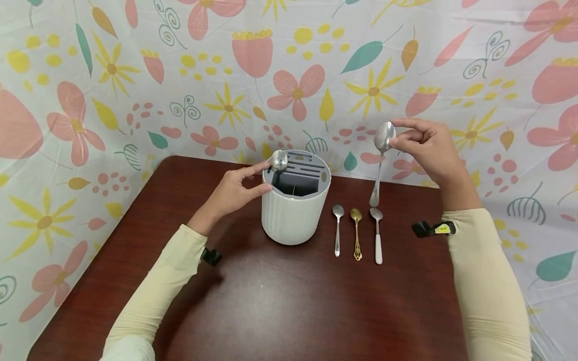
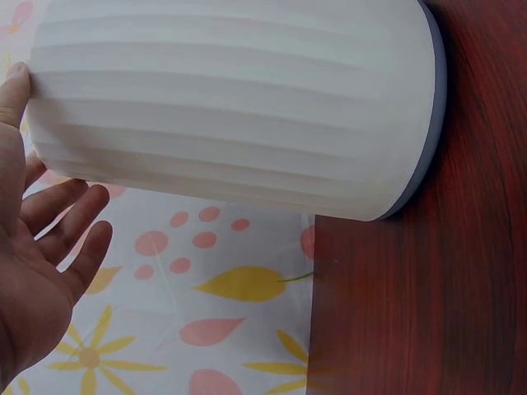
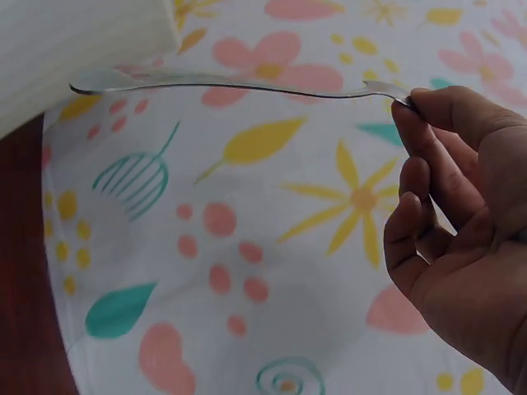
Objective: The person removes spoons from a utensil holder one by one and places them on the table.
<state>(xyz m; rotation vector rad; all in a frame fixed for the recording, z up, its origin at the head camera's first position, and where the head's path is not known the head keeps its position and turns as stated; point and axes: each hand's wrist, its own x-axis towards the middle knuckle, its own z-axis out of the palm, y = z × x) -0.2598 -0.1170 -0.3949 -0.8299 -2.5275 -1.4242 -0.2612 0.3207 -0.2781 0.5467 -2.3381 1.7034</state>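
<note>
Five spoons were counted in all: one held in the air, one set in the single white holder, and three laid in a row on the dark wooden table to the right of the holder. Of the three, one was plain silver, one golden with an ornate handle end, and one white-handled. By the right hand, the bowl of the raised spoon was pinched between thumb and index fingertips, which were closed on it, with the other fingers loosely bent; its handle was pointed downward, above the white-handled spoon in the head view. The holder was touched near its rim by the left hand, whose fingers were spread and loosely extended, with the thumb apart from the index finger. Beside that index fingertip, the bowl of the inserted spoon was seen above the holder's grey slotted top; whether it was touched could not be told. Two black devices were worn, one at each wrist.
</note>
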